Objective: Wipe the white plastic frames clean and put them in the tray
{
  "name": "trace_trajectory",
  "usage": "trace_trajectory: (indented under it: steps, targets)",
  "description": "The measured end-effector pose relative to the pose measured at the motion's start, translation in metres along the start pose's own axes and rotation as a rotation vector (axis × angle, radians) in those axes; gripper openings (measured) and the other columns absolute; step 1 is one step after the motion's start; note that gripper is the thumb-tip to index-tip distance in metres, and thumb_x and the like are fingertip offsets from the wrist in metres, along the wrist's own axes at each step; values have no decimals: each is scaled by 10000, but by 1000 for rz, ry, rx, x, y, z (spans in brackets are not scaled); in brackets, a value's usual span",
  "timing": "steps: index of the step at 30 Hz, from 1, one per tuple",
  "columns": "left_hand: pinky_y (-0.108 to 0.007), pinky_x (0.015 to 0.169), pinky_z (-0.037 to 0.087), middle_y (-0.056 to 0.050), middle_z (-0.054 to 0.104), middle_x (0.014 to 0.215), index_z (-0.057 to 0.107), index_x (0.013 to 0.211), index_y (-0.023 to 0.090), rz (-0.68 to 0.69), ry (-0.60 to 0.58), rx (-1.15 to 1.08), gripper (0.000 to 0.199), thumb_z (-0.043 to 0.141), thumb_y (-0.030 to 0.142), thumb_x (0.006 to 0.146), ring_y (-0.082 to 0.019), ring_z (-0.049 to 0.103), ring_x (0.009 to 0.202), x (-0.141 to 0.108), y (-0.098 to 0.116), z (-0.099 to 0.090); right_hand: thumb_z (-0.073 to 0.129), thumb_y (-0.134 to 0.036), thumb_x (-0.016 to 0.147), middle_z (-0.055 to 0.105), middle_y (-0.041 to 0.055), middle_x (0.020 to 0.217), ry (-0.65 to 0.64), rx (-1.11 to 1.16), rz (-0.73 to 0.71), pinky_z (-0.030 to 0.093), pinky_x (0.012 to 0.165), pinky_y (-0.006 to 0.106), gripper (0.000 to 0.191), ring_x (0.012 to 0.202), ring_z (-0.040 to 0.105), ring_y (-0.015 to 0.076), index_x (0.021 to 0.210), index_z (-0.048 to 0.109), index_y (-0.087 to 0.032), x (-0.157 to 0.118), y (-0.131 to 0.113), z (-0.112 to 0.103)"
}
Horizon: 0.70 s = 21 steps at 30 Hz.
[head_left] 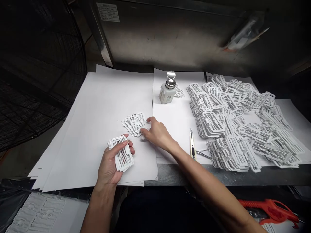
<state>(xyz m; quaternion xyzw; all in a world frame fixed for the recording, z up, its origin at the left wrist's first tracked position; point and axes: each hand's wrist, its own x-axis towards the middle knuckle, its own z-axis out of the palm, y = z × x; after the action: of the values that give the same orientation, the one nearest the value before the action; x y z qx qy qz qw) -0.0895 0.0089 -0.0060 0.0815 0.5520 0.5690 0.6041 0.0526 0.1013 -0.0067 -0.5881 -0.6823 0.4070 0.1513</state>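
Note:
My left hand (113, 161) is closed around a stack of thin white slotted frames (124, 158), with the thumb lying across the top one. Ahead of it, a small fanned pile of the same white frames (134, 123) rests on the paper. At the right edge of that pile is my right hand (157, 131), thumb and fingers pinched at the corner of a frame. Some of its fingertips are blurred or hidden below the hand.
Large heaps of white slotted frames (228, 152) cover the right side. A white pump bottle (167, 92) with its metal lid raised stands at the back. A utility knife (192, 144) and metal tweezers (203, 154) lie right. Below the table is a red-handled tool (272, 210).

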Motion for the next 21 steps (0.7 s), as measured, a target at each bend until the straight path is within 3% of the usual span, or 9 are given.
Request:
trace_trajectory:
  steps: [2,6,10,14,17,21]
  targets:
    - [-242,574,504,-50,623,749,612,1059,103,-18,19,-3,386,672,180,685,-126,587,602,2,0,-1,640,-249,742,619,65,648,-38,23,47,402,587,290,408,711,577,255,1096,529,-82,15,-1,3]
    - [-242,564,505,-57,643,788,616,1053,109,-3,23,20,395,688,192,674,-122,584,601,7,0,-3,629,-226,722,564,34,488,-165,145,133,338,409,239,114,426,473,152,723,600,-115,31,1,3]
    - [-220,530,488,-66,663,866,621,1044,127,41,14,58,405,716,202,658,-113,580,600,11,3,-1,629,-242,754,550,14,489,-233,337,156,261,340,195,192,364,382,81,618,540,-141,29,4,-8]
    - [-207,509,474,-66,663,912,611,1054,153,48,-6,97,417,729,228,662,-116,586,620,8,5,0,654,-349,779,552,-1,568,-332,563,117,252,346,155,245,404,412,59,708,542,-143,3,16,-24]
    - [-223,547,489,-55,655,904,606,1059,169,39,-127,126,402,721,245,682,-124,591,655,3,1,3,713,-425,730,570,10,647,-433,676,103,265,347,143,330,449,471,67,770,562,-135,-25,28,-29]
    - [-288,675,512,-40,639,853,589,1083,177,24,-239,187,438,732,217,671,-163,599,753,-7,-10,10,730,-410,742,541,-25,564,-531,809,86,270,354,138,325,428,456,66,769,551,-140,-60,39,-28]
